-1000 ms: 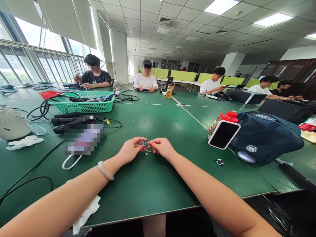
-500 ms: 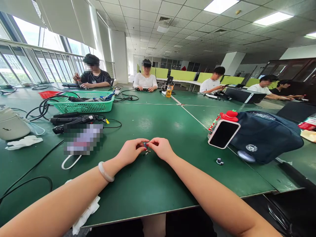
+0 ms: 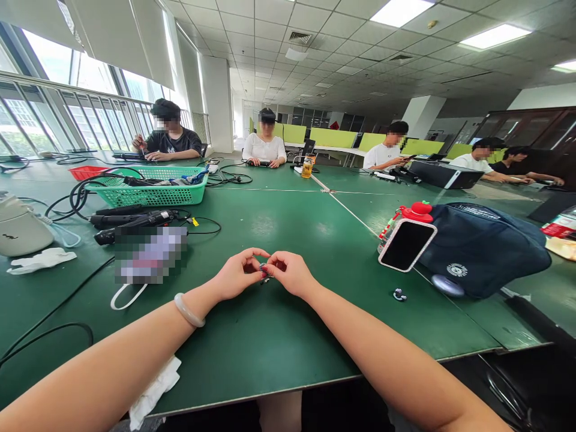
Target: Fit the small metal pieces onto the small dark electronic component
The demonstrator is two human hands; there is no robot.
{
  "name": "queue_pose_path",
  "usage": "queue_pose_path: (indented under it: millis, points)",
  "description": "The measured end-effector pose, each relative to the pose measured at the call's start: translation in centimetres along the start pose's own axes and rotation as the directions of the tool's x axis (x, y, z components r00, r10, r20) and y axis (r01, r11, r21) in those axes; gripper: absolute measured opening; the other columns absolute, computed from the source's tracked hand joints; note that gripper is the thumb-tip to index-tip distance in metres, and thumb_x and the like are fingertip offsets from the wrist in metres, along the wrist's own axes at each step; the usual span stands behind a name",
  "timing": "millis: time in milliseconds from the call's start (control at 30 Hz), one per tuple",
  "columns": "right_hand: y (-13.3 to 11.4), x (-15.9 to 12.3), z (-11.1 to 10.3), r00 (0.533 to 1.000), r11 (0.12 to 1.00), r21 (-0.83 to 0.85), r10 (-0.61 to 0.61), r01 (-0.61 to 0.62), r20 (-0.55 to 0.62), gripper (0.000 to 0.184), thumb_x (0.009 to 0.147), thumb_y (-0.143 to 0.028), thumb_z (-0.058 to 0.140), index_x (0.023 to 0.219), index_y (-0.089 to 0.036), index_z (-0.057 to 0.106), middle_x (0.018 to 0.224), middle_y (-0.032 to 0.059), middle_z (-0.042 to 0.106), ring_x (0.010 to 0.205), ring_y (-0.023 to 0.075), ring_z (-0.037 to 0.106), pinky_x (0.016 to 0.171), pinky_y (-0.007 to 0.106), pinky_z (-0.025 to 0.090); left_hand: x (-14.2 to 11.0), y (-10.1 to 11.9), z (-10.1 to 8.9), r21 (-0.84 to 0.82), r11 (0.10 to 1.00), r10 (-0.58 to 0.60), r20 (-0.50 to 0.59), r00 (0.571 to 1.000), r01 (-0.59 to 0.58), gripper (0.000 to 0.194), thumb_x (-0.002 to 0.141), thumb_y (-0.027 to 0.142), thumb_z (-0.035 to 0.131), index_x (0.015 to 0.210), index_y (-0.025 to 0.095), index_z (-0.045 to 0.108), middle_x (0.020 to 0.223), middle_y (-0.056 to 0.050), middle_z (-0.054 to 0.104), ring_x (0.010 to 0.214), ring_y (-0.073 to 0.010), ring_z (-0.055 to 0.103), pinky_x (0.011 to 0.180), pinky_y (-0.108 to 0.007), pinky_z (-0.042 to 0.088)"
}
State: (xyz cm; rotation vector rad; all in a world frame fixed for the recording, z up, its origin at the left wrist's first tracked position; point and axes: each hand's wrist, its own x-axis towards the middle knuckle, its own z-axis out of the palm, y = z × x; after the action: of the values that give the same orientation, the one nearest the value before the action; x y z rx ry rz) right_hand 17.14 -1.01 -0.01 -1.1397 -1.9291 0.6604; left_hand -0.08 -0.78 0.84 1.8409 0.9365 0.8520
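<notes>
Green bench [image 3: 306,360]. Left: perforated green basket [image 3: 173,195] holding dark items, red basket [image 3: 87,173] just beside, crumpled tissue [image 3: 42,260]. Right: light-edged phone [image 3: 407,245] before red-topped bottle [image 3: 418,211], navy bag [image 3: 488,246] alongside. Far side: seated person [image 3: 264,149], white top.

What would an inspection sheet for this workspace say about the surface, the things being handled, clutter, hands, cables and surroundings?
Surface: green tabletop, crossed by seams.
Things handled: small part, too hidden to identify; tiny bits just below it.
Clutter: green basket, white-framed phone, dark blue bag, crumpled tissue at the near edge.
Hands: left hand pinches the small part; right hand meets it, grip unclear.
Cables: black cable loose at left; more beside the green basket.
Surroundings: seated people beyond, railing and windows at left.
</notes>
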Motion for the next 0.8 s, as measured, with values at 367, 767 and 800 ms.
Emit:
queue_pose_path:
  millis: [367,767,800]
  points:
    - [2.0,0.3,-1.0,0.979,0.971,-0.237,0.026,0.023,0.201,0.007,0.072,-0.019,0.062,0.078,-0.021,0.067,0.076,-0.0007,0.058,0.065,0.0093,0.049,0.062,0.022,0.037,0.8,-1.6,-0.6,0.222,0.968,-0.076,-0.196,0.978,0.119,0.030,0.068,0.032,0.056,0.094,0.019,0.064,0.060,0.004,0.050,0.055,-0.0106,0.045,0.056,-0.023,0.039]
    - [1.4,0.1,0.2,0.960,0.902,-0.395,-0.063,0.172,0.273,0.006,0.077,-0.019,0.060,0.072,-0.020,0.062,0.075,-0.0006,0.054,0.068,0.0101,0.050,0.061,0.022,0.035,0.7,-1.8,-0.8,0.266,0.950,-0.115,-0.194,0.974,0.165,0.026,0.068,0.036,0.058,0.090,0.023,0.061,0.059,0.004,0.060,0.058,-0.0143,0.054,0.060,-0.025,0.039]
    - [1.4,0.1,0.2,0.961,0.906,-0.389,-0.066,0.171,0.268,0.005,0.077,-0.019,0.060,0.072,-0.019,0.061,0.075,-0.0006,0.054,0.068,0.0102,0.050,0.062,0.022,0.035,0.7,-1.8,-0.8,0.269,0.948,-0.117,-0.200,0.973,0.169,0.025,0.067,0.036,0.059,0.088,0.023,0.061,0.061,0.004,0.062,0.060,-0.0149,0.055,0.061,-0.025,0.040]
